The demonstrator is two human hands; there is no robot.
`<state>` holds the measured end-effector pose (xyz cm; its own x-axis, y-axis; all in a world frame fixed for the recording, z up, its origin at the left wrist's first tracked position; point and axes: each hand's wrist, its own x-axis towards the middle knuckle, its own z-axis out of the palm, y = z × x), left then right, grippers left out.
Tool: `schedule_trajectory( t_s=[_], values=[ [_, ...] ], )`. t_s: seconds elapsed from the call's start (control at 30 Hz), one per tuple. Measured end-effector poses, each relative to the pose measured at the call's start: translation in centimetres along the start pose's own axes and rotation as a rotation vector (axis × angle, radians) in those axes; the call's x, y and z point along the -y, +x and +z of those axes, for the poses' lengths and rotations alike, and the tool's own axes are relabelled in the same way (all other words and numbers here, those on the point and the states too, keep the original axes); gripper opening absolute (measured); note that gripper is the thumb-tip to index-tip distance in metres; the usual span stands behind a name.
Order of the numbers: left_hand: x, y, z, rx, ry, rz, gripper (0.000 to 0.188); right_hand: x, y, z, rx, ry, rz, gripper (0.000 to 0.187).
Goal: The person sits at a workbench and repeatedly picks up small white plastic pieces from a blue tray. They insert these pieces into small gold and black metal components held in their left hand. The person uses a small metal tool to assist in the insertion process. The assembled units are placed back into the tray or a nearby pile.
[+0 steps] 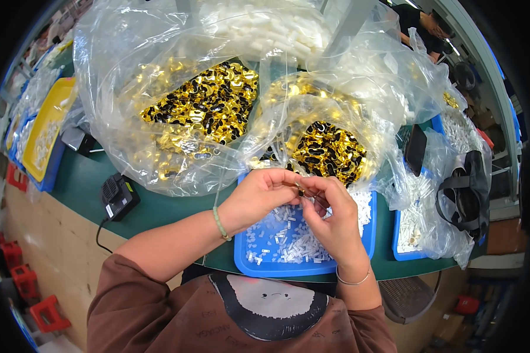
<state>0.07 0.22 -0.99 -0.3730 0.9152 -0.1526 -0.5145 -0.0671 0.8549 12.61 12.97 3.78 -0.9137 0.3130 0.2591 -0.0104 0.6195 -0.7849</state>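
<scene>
Small gold part (301, 192) was betw. L hand (256, 197) & R hand (334, 215) over blue tray (277, 272) w/ white pcs (303, 246).
Both hands' fingers were clamped on part, hiding most; couldn't tell long axis or direction. Clear bags (109, 112) behind held gold/blk pcs (212, 103); blk box (119, 198) sat on table (165, 215), to L.

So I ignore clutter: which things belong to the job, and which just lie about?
Likely the job's:
small held piece
white pieces
blue tray
gold-and-black pieces

Apparently just lying about:
black bag
black corded device
black phone
</scene>
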Motion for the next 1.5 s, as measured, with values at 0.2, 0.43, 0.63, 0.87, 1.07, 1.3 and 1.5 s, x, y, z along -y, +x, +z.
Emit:
schedule_trajectory(
  t_s=[0.2, 0.43, 0.63, 0.87, 1.07, 1.3, 1.5],
  values=[
    [0.4, 0.0, 0.1, -0.038, 0.105, 0.001, 0.025, -0.1, -0.2, 0.4, -0.004, 0.035, -0.036, 0.032],
    [-0.1, -0.2, 0.2, -0.047, -0.086, -0.017, 0.025, -0.4, -0.1, -0.1, -0.14, -0.008, 0.03, 0.022],
    [-0.4, -0.3, 0.2, -0.083, 0.097, -0.026, 0.024, -0.8, -0.2, -1.0, -0.283, 0.057, -0.106, 0.013],
    [-0.4, -0.3, 0.5, -0.119, -0.086, 0.018, 0.027, -0.6, -1.0, -1.0, -0.352, 0.383, -0.031, 0.023],
    [-0.7, -0.2, 0.6, -0.123, -0.006, -0.013, 0.027, -1.3, 0.0, -1.6, -0.315, 0.099, -0.253, 0.026],
    [-0.3, 0.1, 0.4, -0.149, -0.132, 0.025, 0.03, -1.3, -0.3, -1.7, -0.334, 0.45, -0.109, 0.014],
    [-0.2, -0.1, 0.4, -0.136, -0.19, 0.057, 0.033, -0.5, -0.4, -1.3, -0.232, 0.157, -0.111, 0.015]
  ],
)
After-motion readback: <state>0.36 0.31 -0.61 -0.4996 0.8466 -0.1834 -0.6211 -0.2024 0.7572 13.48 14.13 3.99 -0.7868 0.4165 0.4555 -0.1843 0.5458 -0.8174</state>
